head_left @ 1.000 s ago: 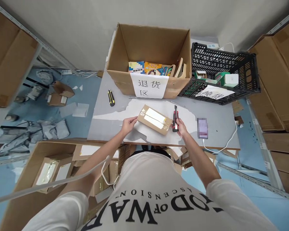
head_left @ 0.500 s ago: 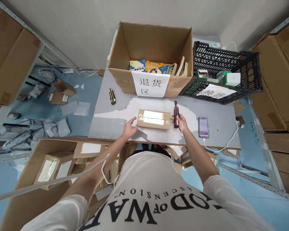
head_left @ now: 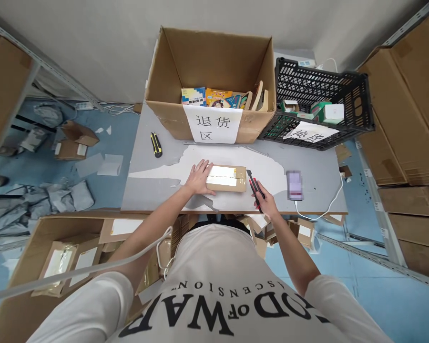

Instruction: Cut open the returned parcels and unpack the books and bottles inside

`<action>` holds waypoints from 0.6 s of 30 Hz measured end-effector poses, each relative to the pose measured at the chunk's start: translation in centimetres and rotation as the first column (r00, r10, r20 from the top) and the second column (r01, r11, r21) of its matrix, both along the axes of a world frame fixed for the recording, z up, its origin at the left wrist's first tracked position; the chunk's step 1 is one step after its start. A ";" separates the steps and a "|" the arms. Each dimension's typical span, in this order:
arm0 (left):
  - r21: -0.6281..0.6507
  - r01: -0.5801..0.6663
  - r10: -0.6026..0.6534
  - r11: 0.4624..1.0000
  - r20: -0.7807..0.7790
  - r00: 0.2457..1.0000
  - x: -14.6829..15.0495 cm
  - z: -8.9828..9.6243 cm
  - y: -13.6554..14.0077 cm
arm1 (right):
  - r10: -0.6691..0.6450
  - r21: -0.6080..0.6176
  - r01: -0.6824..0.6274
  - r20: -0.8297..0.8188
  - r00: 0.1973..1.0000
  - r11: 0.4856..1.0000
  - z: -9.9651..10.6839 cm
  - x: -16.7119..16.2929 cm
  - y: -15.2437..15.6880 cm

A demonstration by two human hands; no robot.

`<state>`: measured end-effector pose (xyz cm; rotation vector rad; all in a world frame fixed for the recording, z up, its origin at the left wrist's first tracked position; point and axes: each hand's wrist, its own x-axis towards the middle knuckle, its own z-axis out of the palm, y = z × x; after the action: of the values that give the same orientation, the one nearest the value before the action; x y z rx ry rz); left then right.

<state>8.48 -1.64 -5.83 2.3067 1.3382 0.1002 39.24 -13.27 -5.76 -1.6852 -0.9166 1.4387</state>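
Left hand: I see the left hand (head_left: 200, 178) palm down over the left end of the parcel, its fingers extended and a little spread; they lie on the cardboard without gripping round it; how hard they press I cannot tell.
Right hand: I have the right hand (head_left: 265, 200) with its fingers curled closed about a red-and-black utility knife (head_left: 252, 183); the knife's upper end slants toward the parcel's right end, just beside it and apart; whether the blade is out I cannot tell.
Parcel: the taped brown parcel (head_left: 229, 179) lies flat on the table (head_left: 320, 166), between the two hands, white label upward.
Tabletop: a yellow-and-black cutter (head_left: 156, 145) lies to the left; a phone (head_left: 295, 185) lies to the right, its screen blurred.
Far side: I make out a large carton (head_left: 214, 52) with books (head_left: 218, 97) inside; beside it stands a black crate (head_left: 359, 107) holding green-and-white boxes (head_left: 333, 114).
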 end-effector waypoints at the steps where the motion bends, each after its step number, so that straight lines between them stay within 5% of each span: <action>1: 0.001 0.000 0.000 1.000 0.004 1.000 0.0 0.0 0.0 | -0.002 -0.001 0.002 0.009 1.000 1.000 0.1 0.0 -0.1; 11: 0.076 -0.012 0.006 0.997 0.082 0.997 0.0 -0.9 0.2 | 0.144 -0.040 -0.139 0.150 0.978 0.989 1.7 1.3 0.3; 18: 0.063 -0.025 0.021 0.998 0.061 0.998 0.1 -0.6 0.1 | 0.319 -0.073 -0.313 0.103 0.942 0.947 2.1 3.9 -0.5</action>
<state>8.54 -1.52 -6.47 2.3223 1.3497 0.2215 43.11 -13.81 -3.67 -1.7324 -1.2678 1.6008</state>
